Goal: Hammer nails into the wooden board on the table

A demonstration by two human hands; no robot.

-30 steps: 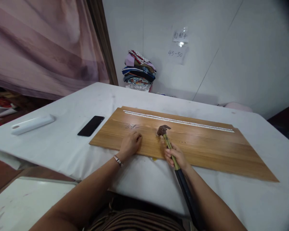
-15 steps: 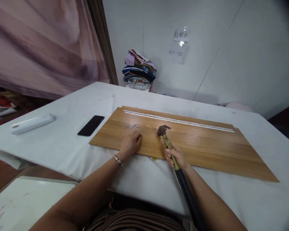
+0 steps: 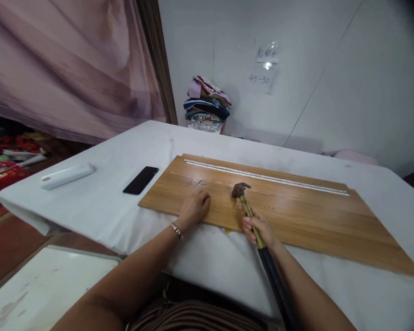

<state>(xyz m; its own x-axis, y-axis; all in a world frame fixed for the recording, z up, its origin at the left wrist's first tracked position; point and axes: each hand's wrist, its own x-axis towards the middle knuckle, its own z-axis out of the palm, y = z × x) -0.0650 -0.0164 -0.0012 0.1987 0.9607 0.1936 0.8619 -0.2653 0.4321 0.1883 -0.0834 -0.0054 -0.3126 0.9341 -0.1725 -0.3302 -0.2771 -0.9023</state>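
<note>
A claw hammer (image 3: 253, 219) with a rusty head and a long handle, yellowish then black, is gripped by my right hand (image 3: 260, 228) partway along the handle. Its head is low at the wooden board (image 3: 307, 220); whether it touches the surface I cannot tell. My left hand (image 3: 195, 207) rests on the board's near edge, fingers curled in and closed, their tips hidden. Just beyond it lies a small pile of loose nails (image 3: 196, 182). A row of small dark marks (image 3: 264, 207) runs across the board right of the hammer head.
Two pale measuring strips (image 3: 262, 175) run along the board's far side. Left of the board, a black phone (image 3: 140, 180) and a white plastic object (image 3: 68, 176) lie on the white-covered table (image 3: 106, 211). Folded clothes (image 3: 207, 103) are stacked by the wall.
The whole view has shifted, so everything sits a little farther right and lower. Relative to the board, my hands and the hammer show hardly any movement.
</note>
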